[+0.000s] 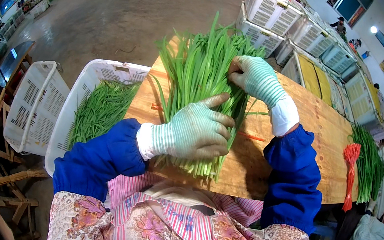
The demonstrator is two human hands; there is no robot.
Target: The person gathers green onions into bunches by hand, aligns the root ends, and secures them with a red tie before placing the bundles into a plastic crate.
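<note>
A thick bundle of garlic chives (203,75) lies on the wooden board (303,150), leaf tips away from me and pale cut ends near its front edge. Across the lower stalks rests my left hand (195,131) in a green-striped glove, fingers stretched out and slightly spread. My right hand (256,79), gloved alike, is at the bundle's upper right side, thumb and fingers curled together on the leaves; its fingertips are partly hidden. An orange-red strip (251,137) shows on the board right of the stalks, and a bit of the same colour shows at the left.
A white crate (72,103) of loose greens stands left of the board, with another white crate (39,103) beyond. On the right are hanging red ties (350,174) and more chives (367,164). Stacked crates (271,13) rise behind. Other people sit far off.
</note>
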